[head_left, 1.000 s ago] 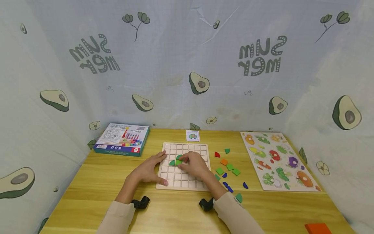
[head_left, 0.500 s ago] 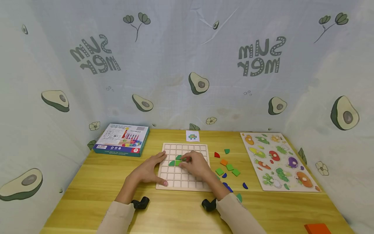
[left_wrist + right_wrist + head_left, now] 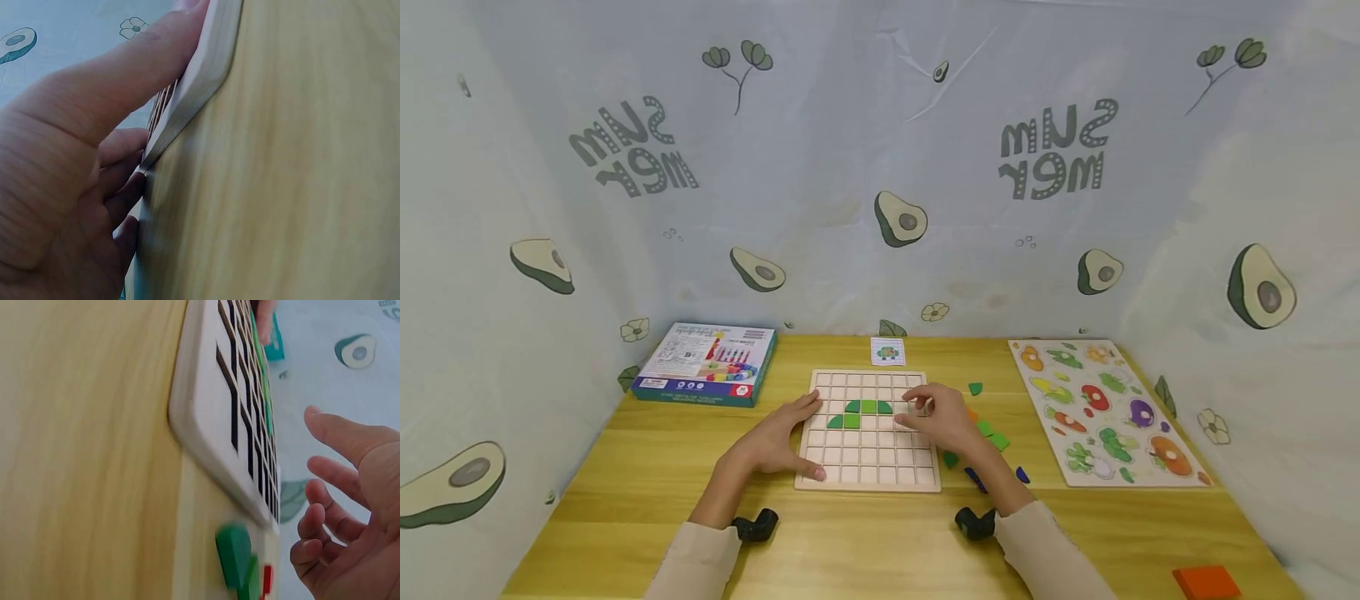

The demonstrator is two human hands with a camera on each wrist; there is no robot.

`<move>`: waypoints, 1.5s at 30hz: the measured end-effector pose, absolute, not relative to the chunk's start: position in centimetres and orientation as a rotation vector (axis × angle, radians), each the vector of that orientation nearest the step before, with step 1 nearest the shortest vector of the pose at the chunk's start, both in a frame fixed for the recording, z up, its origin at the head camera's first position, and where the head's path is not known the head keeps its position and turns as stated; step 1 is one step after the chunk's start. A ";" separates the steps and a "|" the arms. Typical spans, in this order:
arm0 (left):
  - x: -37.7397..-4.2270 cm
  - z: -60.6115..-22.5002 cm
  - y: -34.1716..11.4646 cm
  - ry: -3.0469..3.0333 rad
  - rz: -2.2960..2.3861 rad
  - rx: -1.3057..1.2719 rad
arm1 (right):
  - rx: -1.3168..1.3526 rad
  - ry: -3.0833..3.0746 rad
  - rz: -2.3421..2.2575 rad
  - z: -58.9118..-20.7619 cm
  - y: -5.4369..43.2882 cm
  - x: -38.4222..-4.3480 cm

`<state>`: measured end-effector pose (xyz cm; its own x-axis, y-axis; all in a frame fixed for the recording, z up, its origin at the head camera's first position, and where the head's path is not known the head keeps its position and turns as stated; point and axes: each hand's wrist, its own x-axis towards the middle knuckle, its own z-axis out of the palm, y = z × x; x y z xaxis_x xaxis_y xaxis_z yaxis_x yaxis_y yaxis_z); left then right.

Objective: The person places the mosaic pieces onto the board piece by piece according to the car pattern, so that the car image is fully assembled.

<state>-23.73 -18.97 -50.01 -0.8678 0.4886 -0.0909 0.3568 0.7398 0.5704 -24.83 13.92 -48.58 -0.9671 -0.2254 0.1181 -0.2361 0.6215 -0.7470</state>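
Observation:
A wooden grid board (image 3: 868, 458) lies in front of me. Its upper row of pieces has a light green square (image 3: 868, 407) between a left dark green quarter-circle (image 3: 853, 407) and a right one (image 3: 884, 407). Below are another dark green quarter-circle (image 3: 835, 422) and a light green square (image 3: 852, 422). My left hand (image 3: 767, 442) rests at the board's left edge, fingers and thumb spread; the thumb lies over the rim in the left wrist view. Over the board's right side hovers my right hand (image 3: 946, 418), with fingers loosely bent and nothing between them.
Loose green squares (image 3: 997, 441), blue pieces (image 3: 1022, 475) and a green quarter-circle (image 3: 975, 388) lie right of the board. A pattern card (image 3: 887, 352) sits behind it. A box (image 3: 703, 367) stands left, a vegetable puzzle (image 3: 1075, 454) right, an orange block (image 3: 1206, 582) front right.
My right hand has drawn back to the right from the pieces, leaving the upper row's light green square and right quarter-circle in plain sight. My left hand keeps its place on the board.

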 end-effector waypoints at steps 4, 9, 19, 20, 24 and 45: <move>-23.7 -50.1 -19.0 2.705 0.828 0.658 | 0.378 -2.828 1.242 -48.3 16.2 -24.8; -23.7 -50.2 -19.0 2.703 0.837 0.664 | 0.302 -2.857 1.203 -47.8 18.7 -24.8; -23.7 -50.3 -19.0 2.706 0.854 0.663 | 0.212 -2.907 1.136 -47.8 21.8 -24.5; -23.7 -50.3 -19.0 2.706 0.854 0.663 | 0.196 -2.916 1.133 -47.8 21.9 -24.4; -23.7 -50.3 -19.0 2.708 0.848 0.671 | 0.157 -2.952 1.104 -47.9 22.4 -24.1; -23.8 -50.5 -19.1 2.710 0.844 0.676 | 0.061 -2.987 1.060 -48.5 23.2 -23.7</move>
<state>-23.84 -19.13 -50.47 -0.8689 0.4894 -0.0741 0.3607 0.7286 0.5822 -23.70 23.20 -48.54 -0.9989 -0.0459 -0.0139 -0.0269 0.7756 -0.6306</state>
